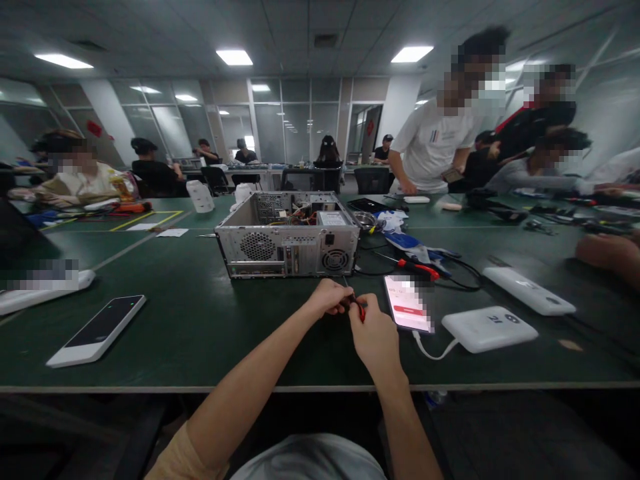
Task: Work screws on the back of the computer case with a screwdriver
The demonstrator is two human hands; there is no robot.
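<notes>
My right hand (374, 327) is closed around the red-and-black handle of a screwdriver (361, 311), whose thin shaft points away from me. The fingers of my left hand (327, 297) are pinched at the front of the same tool, touching it near my right fingers. Just beyond both hands stands an open metal computer case (295, 250), its rear panel with fan grilles facing me. Cables and a power supply (333, 219) show inside it. My fingers partly hide the screwdriver, and I cannot tell whether its tip touches the case.
Right of my hands lie a lit phone (407, 303) cabled to a white power bank (490, 329), another red-handled screwdriver (417, 268), blue-and-white gloves (407, 243) and a metal bowl (365, 221). A white device (100, 330) lies left. A person (435, 147) stands across the table.
</notes>
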